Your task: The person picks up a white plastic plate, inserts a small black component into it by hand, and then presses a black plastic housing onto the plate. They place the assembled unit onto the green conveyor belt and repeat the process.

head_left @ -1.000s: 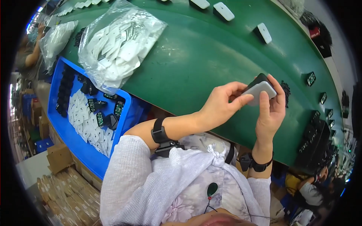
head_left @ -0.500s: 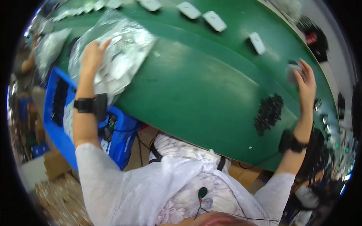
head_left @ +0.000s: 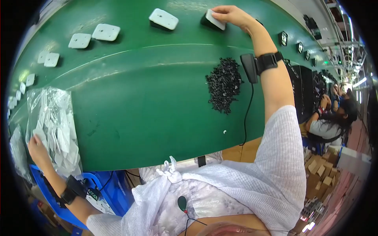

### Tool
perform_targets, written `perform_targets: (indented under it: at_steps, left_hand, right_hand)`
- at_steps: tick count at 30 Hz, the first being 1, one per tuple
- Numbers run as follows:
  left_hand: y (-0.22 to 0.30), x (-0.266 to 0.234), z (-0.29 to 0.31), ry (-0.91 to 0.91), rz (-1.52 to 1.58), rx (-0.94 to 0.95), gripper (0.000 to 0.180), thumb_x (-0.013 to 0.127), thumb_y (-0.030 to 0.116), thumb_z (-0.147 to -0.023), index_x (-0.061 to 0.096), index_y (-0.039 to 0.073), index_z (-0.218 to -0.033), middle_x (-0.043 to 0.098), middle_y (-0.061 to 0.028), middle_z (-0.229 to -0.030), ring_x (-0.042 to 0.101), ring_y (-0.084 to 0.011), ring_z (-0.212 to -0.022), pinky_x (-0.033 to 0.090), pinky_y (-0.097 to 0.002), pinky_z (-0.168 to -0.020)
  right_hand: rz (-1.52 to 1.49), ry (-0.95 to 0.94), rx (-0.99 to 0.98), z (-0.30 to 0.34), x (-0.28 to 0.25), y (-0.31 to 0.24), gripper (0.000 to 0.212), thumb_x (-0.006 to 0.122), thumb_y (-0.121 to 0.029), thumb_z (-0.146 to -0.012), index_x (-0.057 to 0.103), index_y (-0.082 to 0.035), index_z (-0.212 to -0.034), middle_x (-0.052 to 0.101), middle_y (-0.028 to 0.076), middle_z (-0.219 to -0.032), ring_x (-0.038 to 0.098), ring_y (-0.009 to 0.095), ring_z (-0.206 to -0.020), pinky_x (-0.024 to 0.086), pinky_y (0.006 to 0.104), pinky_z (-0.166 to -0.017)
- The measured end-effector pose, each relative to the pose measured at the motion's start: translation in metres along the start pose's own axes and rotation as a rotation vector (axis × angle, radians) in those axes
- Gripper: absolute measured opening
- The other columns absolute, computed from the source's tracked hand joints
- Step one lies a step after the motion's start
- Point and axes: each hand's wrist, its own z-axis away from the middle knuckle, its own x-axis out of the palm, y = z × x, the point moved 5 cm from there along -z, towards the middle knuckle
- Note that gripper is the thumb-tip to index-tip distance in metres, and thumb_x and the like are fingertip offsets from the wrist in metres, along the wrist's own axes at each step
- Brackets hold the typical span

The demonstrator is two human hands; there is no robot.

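At the far side of the green table [head_left: 130, 118], my right hand [head_left: 232, 16] is closed on a black block with a white rounded plate [head_left: 216, 23] on top. The thumb and fingers grip the plate's right edge, and the block sits tilted on the table. My left hand [head_left: 38, 151] is at the lower left, its fingers curled against a clear plastic bag [head_left: 59, 129] full of flat white pieces. Part of that hand is hard to see against the bag. Nearer me than the gripped block lies a heap of small black parts [head_left: 225, 84].
More white-topped blocks [head_left: 163, 19] stand in a curved row along the far left. A blue crate [head_left: 114, 192] is below the bag. Black units with glassy fronts [head_left: 283, 38] line the right. A cable [head_left: 249, 114] hangs from my right wrist device. Another person [head_left: 328, 126] sits farther right.
The view has swung to the right. My right hand, blurred beside the block before, is now closed on its white plate. My left hand stays at the plastic bag.
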Motion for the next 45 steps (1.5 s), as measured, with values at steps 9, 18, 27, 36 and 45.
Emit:
perform_targets:
  at_steps: [9,18,27,36,45]
  left_hand:
    - [0.096,-0.085,0.041,-0.074,1.139,-0.232,0.025,0.058,0.020,-0.093,0.060,-0.001,-0.108,0.062,-0.0049,-0.084,0.055,-0.0069,-0.072,0.045,-0.0203,-0.070]
    - [0.294,-0.093,0.116,-0.566,1.673,-0.004,0.035,0.054,0.003,-0.091,0.044,-0.001,-0.125,0.060,-0.0093,-0.084,0.061,-0.0139,-0.067,0.050,-0.0237,-0.057]
    - [0.406,-0.128,0.177,-0.940,1.920,0.199,0.030,0.050,-0.003,-0.091,0.047,-0.003,-0.121,0.057,-0.0118,-0.096,0.060,-0.0128,-0.066,0.049,-0.0221,-0.053]
    - [0.408,-0.136,0.195,-0.845,1.774,0.328,0.019,0.051,-0.001,-0.092,0.056,0.002,-0.109,0.056,-0.0064,-0.088,0.055,-0.0083,-0.058,0.043,-0.0197,-0.048]
    - [0.416,-0.168,0.193,-0.357,1.627,0.570,0.025,0.063,-0.007,-0.080,0.062,0.003,-0.104,0.056,-0.0077,-0.077,0.057,-0.0137,-0.059,0.045,-0.0250,-0.049]
  right_hand:
    - [0.108,0.357,-0.207,0.072,-0.027,-0.013,0.027,0.065,-0.023,-0.086,0.066,0.000,-0.100,0.067,0.008,-0.092,0.060,0.014,-0.084,0.047,0.0265,-0.075]
    - [-0.045,0.494,-0.031,0.227,0.045,0.044,0.015,0.070,-0.006,-0.079,0.066,-0.003,-0.094,0.055,0.000,-0.084,0.048,0.006,-0.068,0.043,0.0211,-0.063]
    - [0.387,0.602,-0.366,0.226,0.051,0.029,0.012,0.064,-0.001,-0.080,0.061,-0.001,-0.092,0.053,0.009,-0.083,0.053,0.024,-0.067,0.046,0.0316,-0.064]
    - [-0.406,0.415,-0.124,0.261,0.075,-0.027,0.012,0.056,0.001,-0.089,0.060,0.004,-0.101,0.065,0.009,-0.095,0.063,0.012,-0.080,0.053,0.0244,-0.073]
    - [-0.802,0.306,-0.178,0.274,0.122,-0.070,0.010,0.064,-0.002,-0.086,0.060,0.002,-0.094,0.061,0.005,-0.085,0.060,0.010,-0.073,0.048,0.0216,-0.064]
